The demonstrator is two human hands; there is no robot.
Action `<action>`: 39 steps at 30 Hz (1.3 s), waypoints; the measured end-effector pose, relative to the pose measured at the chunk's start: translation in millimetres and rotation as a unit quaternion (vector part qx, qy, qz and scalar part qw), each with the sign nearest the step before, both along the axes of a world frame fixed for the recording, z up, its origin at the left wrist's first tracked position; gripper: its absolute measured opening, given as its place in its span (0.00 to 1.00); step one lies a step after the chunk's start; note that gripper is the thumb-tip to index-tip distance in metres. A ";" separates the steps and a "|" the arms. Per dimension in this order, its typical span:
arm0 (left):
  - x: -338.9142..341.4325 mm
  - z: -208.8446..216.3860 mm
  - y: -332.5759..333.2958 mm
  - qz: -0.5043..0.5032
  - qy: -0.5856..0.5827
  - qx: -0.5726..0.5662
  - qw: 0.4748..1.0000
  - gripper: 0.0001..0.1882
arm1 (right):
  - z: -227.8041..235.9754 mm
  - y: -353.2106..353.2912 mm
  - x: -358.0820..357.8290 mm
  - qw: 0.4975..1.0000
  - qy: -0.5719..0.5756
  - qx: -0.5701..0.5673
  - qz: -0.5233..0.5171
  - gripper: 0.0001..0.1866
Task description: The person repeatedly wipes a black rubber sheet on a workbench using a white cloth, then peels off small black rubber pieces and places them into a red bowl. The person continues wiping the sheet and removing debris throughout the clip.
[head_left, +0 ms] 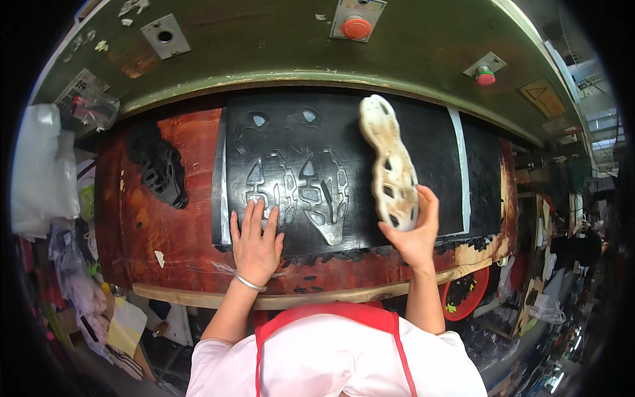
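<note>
My right hand grips the near end of a sole-shaped cutting die, thumb on one side and fingers round the other. The die is off-white with brown stains and has several openings. It is over the right half of a black rubber sheet; I cannot tell whether it touches. Sole-shaped outlines with cut-outs mark the sheet's left half. My left hand, with a bangle at the wrist, lies with fingers spread on the sheet's near left part, over the lower end of one outline.
A pile of black cut sole pieces lies on the reddish board at left. Small black scraps line the sheet's near edge. A green machine beam with a red button spans the far side. A red basin stands at lower right.
</note>
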State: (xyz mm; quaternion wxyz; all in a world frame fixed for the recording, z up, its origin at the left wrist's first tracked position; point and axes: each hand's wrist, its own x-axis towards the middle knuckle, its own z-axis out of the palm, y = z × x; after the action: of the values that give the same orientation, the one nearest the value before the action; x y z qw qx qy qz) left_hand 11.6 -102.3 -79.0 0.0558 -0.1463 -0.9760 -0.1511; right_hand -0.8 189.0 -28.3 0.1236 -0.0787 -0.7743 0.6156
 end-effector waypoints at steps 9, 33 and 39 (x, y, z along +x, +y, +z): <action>-69.6 -4.9 2.5 0.012 0.033 0.018 0.999 0.25 | -52.7 -13.6 -83.3 0.946 0.061 0.319 -0.014 0.54; -136.2 -29.6 19.0 0.104 0.047 0.129 0.985 0.07 | 2.4 118.7 -235.7 0.889 0.166 0.348 -0.246 0.52; -117.8 -55.5 14.2 0.053 0.079 0.190 0.977 0.11 | -54.6 63.6 -112.4 0.946 0.031 0.282 -0.157 0.32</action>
State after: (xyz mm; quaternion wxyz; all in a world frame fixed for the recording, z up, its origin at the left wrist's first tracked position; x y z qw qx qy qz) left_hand -106.2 -88.1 -134.5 0.1673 -0.0927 -0.9284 -0.3186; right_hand -113.3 252.6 -82.9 0.2597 -0.1416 -0.8901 0.3468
